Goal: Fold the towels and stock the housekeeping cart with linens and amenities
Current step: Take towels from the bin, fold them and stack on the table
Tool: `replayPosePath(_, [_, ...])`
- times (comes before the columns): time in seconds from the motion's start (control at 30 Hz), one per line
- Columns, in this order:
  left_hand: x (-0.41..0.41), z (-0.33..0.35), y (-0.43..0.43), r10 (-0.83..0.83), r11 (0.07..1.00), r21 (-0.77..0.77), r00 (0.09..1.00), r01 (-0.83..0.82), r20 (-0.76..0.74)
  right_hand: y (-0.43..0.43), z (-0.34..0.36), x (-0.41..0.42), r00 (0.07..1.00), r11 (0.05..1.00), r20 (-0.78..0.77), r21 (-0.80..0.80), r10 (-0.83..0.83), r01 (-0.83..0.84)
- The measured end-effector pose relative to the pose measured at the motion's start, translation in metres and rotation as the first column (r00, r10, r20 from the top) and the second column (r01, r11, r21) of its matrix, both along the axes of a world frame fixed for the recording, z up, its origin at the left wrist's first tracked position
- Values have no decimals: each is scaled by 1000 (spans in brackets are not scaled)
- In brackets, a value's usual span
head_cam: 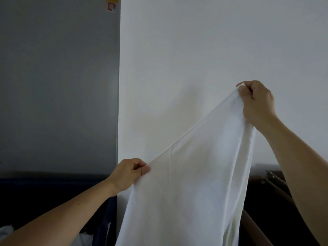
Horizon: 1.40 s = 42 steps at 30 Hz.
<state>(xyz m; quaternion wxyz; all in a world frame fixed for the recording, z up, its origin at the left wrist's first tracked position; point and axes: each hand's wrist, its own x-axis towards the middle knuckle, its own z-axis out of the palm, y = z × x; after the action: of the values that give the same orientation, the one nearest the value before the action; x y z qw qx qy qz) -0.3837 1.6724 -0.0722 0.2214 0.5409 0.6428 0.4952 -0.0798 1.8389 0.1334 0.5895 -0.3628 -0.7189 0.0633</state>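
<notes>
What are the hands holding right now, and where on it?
A white cloth, by its top edge: the left hand pinches the lower end, the right hand grips the raised corner.

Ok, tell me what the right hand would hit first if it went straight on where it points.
Probably the white wall: the right hand, gripping a corner of the white cloth, points up and forward, with nothing visible between. Depth is unclear.

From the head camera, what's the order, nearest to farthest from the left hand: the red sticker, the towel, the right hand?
1. The towel, pinched at its edge by the left hand itself.
2. The right hand, higher up to the right, gripping the towel's top corner.
3. The red sticker, at the top of the view, above the left hand.
</notes>
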Motion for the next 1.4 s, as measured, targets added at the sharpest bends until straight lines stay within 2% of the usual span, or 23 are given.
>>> replayPosePath(0.07, [4, 6, 1, 36, 999, -11, 997, -35, 68, -6, -5, 4, 999, 999, 35, -35, 41, -40])
replayPosePath(0.13, [15, 21, 4, 44, 999, 7, 999, -44, 26, -16, -19, 0, 977, 993, 184, -67, 107, -96])
replayPosePath(0.2, [34, 40, 10, 25, 999, 41, 996, -22, -88, -31, -45, -13, 896, 966, 361, -123, 258, -229])
replayPosePath(0.27, [56, 58, 19, 2, 998, 69, 978, 13, -208, -48, -78, -30, 780, 910, 469, -237, 415, -341])
replayPosePath(0.33, [73, 69, 26, -22, 995, 83, 957, 48, -289, -60, -108, -44, 700, 864, 508, -338, 502, -374])
replayPosePath(0.37, [78, 72, 28, -35, 995, 81, 954, 62, -298, -63, -122, -48, 691, 844, 492, -386, 530, -373])
replayPosePath(0.5, [82, 69, 29, -92, 994, 35, 979, 100, -184, -70, -155, -55, 781, 808, 334, -482, 527, -339])
replayPosePath(0.6, [82, 63, 27, -129, 992, 1, 988, 130, -86, -71, -167, -58, 804, 850, 347, -407, 482, -334])
replayPosePath(0.7, [78, 52, 23, -169, 986, 27, 983, 167, 73, -66, -158, -56, 852, 883, 288, -318, 438, -346])
replayPosePath(0.77, [73, 42, 18, -172, 985, 47, 979, 168, 106, -59, -143, -53, 887, 910, 251, -258, 388, -325])
replayPosePath(0.83, [65, 34, 13, -163, 986, 53, 984, 159, 72, -51, -130, -50, 903, 925, 244, -228, 355, -303])
replayPosePath(1.07, [28, 15, -3, -63, 998, -10, 965, 63, -254, -32, -113, -48, 941, 951, 218, -226, 260, -210])
replayPosePath(1.23, [-1, -1, -10, 12, 999, -31, 947, -24, -322, -18, -100, -42, 973, 972, 168, -196, 161, -127])
replayPosePath(1.4, [-23, -16, -18, 7, 993, -106, 924, -52, -382, -6, -91, -35, 984, 979, 150, -190, 100, -70])
